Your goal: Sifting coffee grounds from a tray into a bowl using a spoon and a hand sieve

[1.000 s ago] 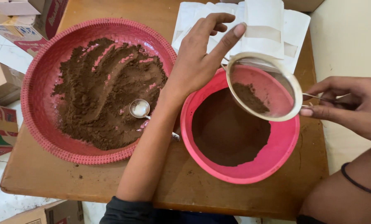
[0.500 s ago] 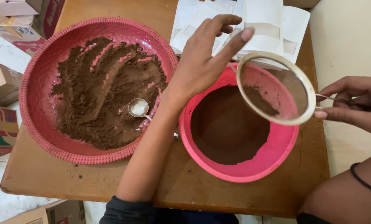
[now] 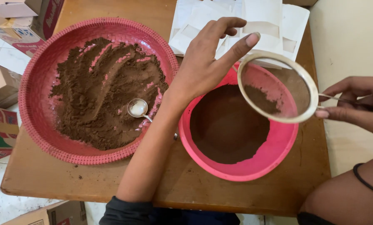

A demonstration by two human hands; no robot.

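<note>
Head-camera view, looking straight down on a wooden table (image 3: pixel 90 183): a person sifts dark brown powder with bare hands. The right hand (image 3: pixel 355 104) pinches the thin wire handle of a round metal sieve (image 3: pixel 278 87) between thumb and fingers, closed firmly on it, and holds the sieve tilted above the far right rim of a pink bowl (image 3: pixel 253 166). A small heap of brown powder (image 3: pixel 259 99) lies against the lower left of the mesh. The left hand (image 3: pixel 207 62) is raised beside the sieve with fingers spread and slightly curled, holding nothing; its extended fingertip sits just at the sieve's near rim, though whether the two touch cannot be told. The left forearm crosses the table diagonally, passing over the gap between the two vessels.

Inside the pink bowl a smooth bed of fine sifted powder (image 3: pixel 228 129) covers the bottom. To its left stands a large red woven tray (image 3: pixel 36 83), wide and shallow, carrying a rough, furrowed layer of coarser powder (image 3: pixel 103 91). A metal spoon (image 3: pixel 137 108) rests in the tray near its right edge, bowl upward, its handle hidden under the forearm.

White paper bags (image 3: pixel 274 21) lie in a loose stack at the far edge of the table, behind the hand and the sieve. Cardboard boxes (image 3: pixel 3 87) sit on the tiled floor along the left side.
</note>
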